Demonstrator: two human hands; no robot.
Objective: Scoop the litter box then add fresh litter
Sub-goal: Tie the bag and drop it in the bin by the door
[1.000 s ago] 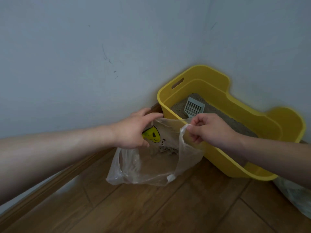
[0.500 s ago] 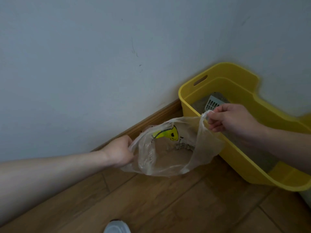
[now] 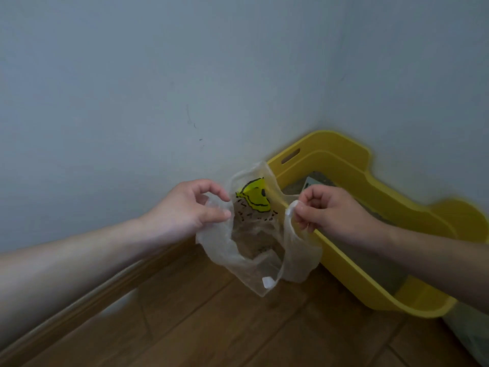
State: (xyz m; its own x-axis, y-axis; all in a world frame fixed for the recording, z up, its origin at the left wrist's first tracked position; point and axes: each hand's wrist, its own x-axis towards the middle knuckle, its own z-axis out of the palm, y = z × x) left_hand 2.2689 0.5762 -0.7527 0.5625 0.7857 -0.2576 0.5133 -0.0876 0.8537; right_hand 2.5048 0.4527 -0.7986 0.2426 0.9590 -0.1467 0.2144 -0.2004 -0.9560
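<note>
Barely visible scoop [image 3: 307,182] behind R hand [image 3: 328,210].

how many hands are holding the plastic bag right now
2. The left hand pinches the plastic bag by its left handle; the right hand grips its right handle, beside the yellow litter box.

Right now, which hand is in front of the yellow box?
The right hand, gripping a bag handle before the yellow box; the left hand grips the other before the wall.
</note>
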